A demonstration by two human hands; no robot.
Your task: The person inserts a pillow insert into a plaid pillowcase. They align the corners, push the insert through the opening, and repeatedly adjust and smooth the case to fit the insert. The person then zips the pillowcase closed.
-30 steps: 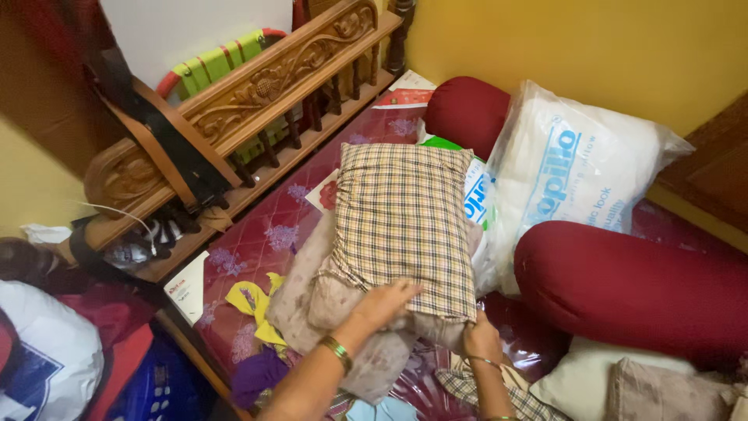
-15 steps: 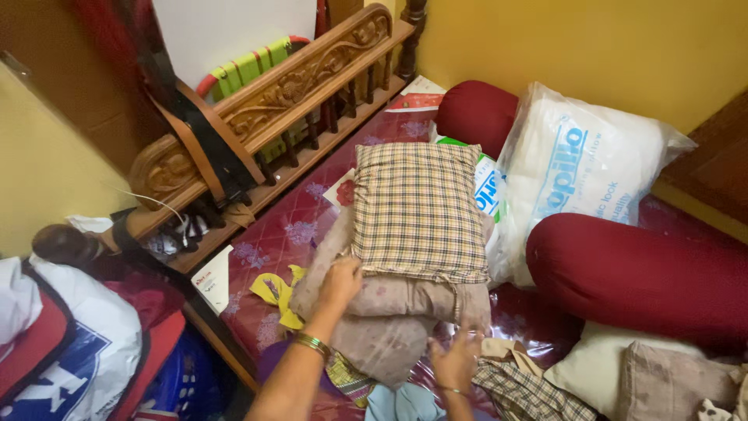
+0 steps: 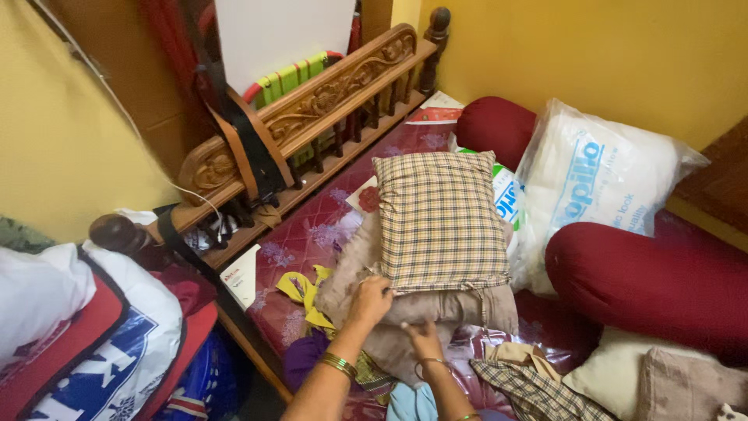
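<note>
- The checked pillow (image 3: 442, 222), beige with a brown and dark plaid weave, lies flat on the bed's maroon quilted mattress (image 3: 312, 234), on top of a crumpled beige floral cover (image 3: 405, 320).
- My left hand (image 3: 370, 300) presses down on the floral cover right at the pillow's near left corner, fingers curled into the cloth.
- My right hand (image 3: 425, 339) sits just below it on the same cover; I cannot tell whether it pinches the cloth.
- A bagged white pillow (image 3: 600, 179) and a dark red bolster (image 3: 647, 281) lie to the right.
</note>
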